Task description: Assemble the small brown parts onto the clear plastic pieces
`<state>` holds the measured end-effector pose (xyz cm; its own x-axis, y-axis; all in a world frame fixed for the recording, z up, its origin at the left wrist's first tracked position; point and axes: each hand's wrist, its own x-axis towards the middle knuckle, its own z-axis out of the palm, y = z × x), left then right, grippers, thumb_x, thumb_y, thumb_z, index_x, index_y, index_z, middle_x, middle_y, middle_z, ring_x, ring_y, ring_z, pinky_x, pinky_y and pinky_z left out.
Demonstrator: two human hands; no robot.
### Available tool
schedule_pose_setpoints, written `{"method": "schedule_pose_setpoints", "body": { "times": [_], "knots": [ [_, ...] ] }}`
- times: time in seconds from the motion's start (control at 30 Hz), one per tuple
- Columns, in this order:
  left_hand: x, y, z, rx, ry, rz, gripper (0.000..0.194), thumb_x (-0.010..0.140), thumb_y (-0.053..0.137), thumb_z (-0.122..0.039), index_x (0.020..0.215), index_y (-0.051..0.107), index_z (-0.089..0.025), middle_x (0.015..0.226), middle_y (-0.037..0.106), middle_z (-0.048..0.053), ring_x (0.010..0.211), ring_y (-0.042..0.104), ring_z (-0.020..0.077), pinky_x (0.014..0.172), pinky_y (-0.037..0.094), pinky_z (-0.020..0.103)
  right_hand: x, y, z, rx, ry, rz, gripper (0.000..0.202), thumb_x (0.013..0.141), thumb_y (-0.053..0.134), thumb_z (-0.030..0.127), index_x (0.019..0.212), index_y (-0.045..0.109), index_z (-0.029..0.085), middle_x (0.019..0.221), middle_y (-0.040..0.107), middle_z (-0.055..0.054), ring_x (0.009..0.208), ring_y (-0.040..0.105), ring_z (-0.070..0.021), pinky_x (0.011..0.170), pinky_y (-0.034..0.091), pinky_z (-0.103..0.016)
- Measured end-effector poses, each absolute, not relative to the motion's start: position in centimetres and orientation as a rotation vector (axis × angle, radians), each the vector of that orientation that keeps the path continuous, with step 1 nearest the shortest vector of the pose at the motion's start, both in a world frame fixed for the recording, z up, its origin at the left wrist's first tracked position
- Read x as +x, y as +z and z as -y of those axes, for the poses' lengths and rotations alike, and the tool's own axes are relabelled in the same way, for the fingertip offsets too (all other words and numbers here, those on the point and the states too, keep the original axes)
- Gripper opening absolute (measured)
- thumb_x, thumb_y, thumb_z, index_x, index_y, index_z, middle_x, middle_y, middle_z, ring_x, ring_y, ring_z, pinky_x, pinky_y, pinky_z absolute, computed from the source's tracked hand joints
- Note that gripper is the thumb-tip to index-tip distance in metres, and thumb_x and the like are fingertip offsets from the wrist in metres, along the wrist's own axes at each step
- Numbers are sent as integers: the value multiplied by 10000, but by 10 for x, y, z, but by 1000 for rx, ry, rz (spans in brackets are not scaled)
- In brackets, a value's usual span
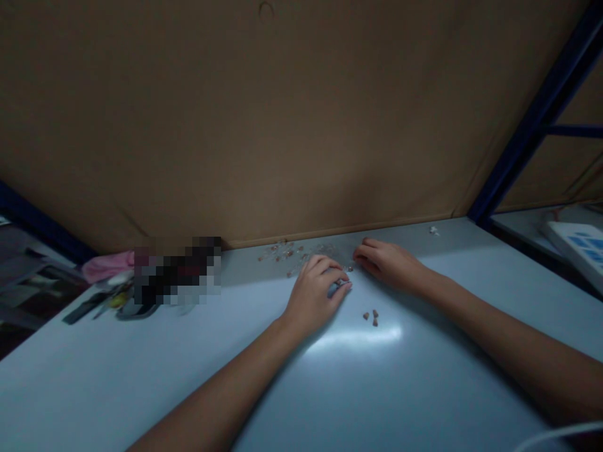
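Lying scattered on the desk (141, 376) against the brown board (282, 125) is a heap of small beads (287, 252). The left hand (315, 295) rests just in front of the heap, its grip pinched on one small piece (340, 284). The right hand (389, 262) touches the heap's right edge, fingers curled, grip state unclear. Three loose beads (371, 317) lie nearer, below both hands

— What stands beyond the hands?
— A brown cardboard panel (282, 125), filling the far side where the pale grey table (141, 370) ends.
— And off to the right of them?
— A dark blue metal frame post (532, 125) slanting up, with another grey surface (522, 223) past it.
— The light?
— Dim; one soft glare patch (353, 339) lies on the tabletop just nearer than the hands.
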<state>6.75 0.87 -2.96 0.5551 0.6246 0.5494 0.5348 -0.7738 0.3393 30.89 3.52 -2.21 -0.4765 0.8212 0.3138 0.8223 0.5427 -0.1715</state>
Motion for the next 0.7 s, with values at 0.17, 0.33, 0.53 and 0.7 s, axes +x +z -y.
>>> {"method": "schedule_pose_setpoints", "body": {
  "times": [0.17,0.33,0.53,0.7],
  "knots": [
    [67,-30,-10,2633,1018,-1135,53,925,789,-265,953,777,-222,1077,736,71,1132,603,281,1004,498,479,310,-25,-38,-1299,64,2404,154,1046,562,179,1021,713,168,993,692,-98,886,660,-211,758,429,-280],
    [66,-28,-12,2572,1043,-1273,32,915,785,-194,913,779,-225,1022,737,55,1090,601,273,981,497,462,313,-29,-42,-1255,145,2397,98,1021,649,230,1000,724,170,982,708,-96,861,661,-211,748,438,-279],
    [64,-28,-13,2533,1053,-1343,86,909,770,-149,910,783,-234,1017,736,43,1079,597,271,987,490,456,313,-29,-39,-1251,145,2381,98,1017,653,233,1030,730,175,1009,721,-97,818,654,-200,719,430,-278],
    [66,-26,-11,2527,1045,-1358,51,925,750,-193,915,784,-229,1032,737,52,1097,599,275,999,488,460,314,-32,-41,-1241,116,2365,190,1027,625,241,1167,733,172,1063,726,-120,902,677,-226,767,452,-288]
  ]
}}
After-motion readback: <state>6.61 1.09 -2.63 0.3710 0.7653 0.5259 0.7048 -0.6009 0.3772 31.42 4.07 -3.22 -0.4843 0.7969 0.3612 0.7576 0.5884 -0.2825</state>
